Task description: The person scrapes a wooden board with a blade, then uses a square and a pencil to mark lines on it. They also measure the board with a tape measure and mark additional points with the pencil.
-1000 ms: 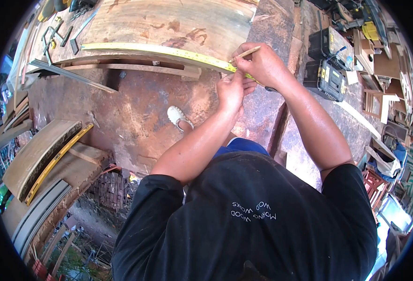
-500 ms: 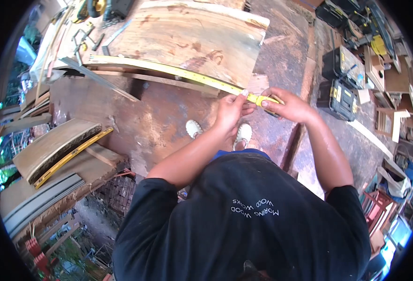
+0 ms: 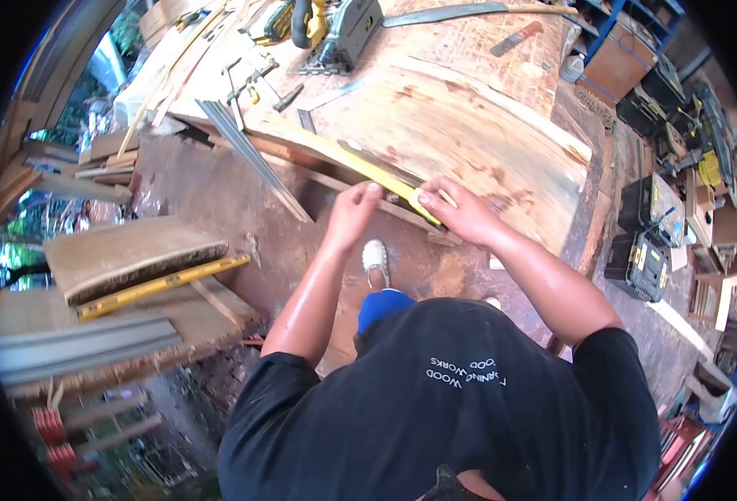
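Observation:
The yellow case of a tape measure (image 3: pixel 428 212) is in my right hand (image 3: pixel 462 214), whose fingers are wrapped around it. Its yellow blade (image 3: pixel 347 157) stretches out to the upper left, along the near edge of a wooden slab (image 3: pixel 443 125). My left hand (image 3: pixel 353 215) is closed, thumb tip at the blade's near edge just left of the case; its fingertips are partly hidden. A metal square (image 3: pixel 306 119) rests on the wood close to the blade's far end. Grey metal strips (image 3: pixel 251 159) slant across the bench edge left of my left hand.
A circular saw (image 3: pixel 339 37) and clamps (image 3: pixel 251 79) lie farther back on the bench. To the left, a yellow spirit level (image 3: pixel 164 286) leans along a thick board (image 3: pixel 134 255). Black toolboxes (image 3: pixel 638 263) stand at the right, and a handsaw (image 3: pixel 514 40) lies at the back.
Both hands and the tape measure have moved closer to the slab's near edge. My left hand's thumb has shifted from on top of the blade to its near edge. The view has turned and shifted.

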`<action>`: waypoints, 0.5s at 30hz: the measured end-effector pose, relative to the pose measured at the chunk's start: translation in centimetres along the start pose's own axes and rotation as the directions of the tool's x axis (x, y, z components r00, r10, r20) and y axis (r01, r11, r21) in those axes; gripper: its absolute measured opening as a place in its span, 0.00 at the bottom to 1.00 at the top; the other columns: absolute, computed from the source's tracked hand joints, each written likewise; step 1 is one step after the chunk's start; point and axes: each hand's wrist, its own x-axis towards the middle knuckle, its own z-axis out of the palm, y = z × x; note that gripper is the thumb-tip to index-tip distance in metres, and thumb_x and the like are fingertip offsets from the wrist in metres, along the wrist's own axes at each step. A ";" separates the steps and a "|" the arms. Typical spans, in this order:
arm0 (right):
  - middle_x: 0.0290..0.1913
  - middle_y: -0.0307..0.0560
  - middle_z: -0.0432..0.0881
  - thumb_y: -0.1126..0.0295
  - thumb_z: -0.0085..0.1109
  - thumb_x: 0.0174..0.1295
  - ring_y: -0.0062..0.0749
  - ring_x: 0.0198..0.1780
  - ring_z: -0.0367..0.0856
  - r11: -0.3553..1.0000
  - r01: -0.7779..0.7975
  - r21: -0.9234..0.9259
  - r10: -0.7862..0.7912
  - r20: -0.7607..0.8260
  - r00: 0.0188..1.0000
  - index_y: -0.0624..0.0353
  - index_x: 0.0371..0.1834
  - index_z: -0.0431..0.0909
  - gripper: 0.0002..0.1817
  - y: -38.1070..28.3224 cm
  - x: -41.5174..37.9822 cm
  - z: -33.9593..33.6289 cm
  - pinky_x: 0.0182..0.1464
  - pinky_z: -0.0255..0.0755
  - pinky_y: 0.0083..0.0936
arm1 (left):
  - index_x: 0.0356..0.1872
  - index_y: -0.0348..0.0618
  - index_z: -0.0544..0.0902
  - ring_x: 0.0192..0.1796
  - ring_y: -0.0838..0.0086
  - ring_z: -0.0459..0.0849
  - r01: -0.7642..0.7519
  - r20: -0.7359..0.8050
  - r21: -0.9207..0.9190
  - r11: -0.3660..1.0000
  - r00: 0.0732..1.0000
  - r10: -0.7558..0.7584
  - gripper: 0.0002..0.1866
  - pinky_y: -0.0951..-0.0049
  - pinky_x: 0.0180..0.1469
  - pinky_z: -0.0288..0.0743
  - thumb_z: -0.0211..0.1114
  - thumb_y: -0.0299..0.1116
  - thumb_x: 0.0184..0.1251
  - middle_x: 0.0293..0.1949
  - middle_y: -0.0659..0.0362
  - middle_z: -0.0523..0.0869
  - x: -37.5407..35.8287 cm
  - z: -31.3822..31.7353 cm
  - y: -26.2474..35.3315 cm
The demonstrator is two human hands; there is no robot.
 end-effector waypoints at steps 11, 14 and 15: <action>0.47 0.53 0.82 0.56 0.69 0.46 0.49 0.53 0.77 0.652 0.162 -0.740 -0.496 -0.255 0.830 0.61 0.48 0.78 0.27 -4.0 29.4 7.3 0.57 0.72 0.39 | 0.64 0.58 0.73 0.71 0.46 0.62 -0.644 0.649 0.746 0.173 0.760 0.033 0.33 0.55 0.70 0.62 0.69 0.29 0.53 0.70 0.47 0.66 22.6 -22.0 -3.7; 0.51 0.45 0.82 0.63 0.55 0.59 0.36 0.58 0.76 0.479 0.018 -0.878 -0.297 -0.143 0.944 0.54 0.49 0.79 0.16 -6.0 30.4 7.4 0.57 0.70 0.39 | 0.59 0.52 0.75 0.67 0.48 0.66 -0.672 0.678 0.706 0.222 0.733 0.063 0.31 0.55 0.67 0.65 0.71 0.27 0.49 0.65 0.49 0.71 22.0 -22.3 -2.5; 0.51 0.45 0.82 0.63 0.55 0.59 0.36 0.58 0.76 0.491 -0.012 -0.871 -0.289 -0.175 0.941 0.54 0.49 0.79 0.16 -5.5 31.5 7.7 0.57 0.70 0.39 | 0.57 0.48 0.76 0.65 0.49 0.68 -0.672 0.672 0.717 0.185 0.737 0.070 0.30 0.56 0.65 0.67 0.71 0.27 0.48 0.62 0.49 0.73 22.1 -23.0 -3.2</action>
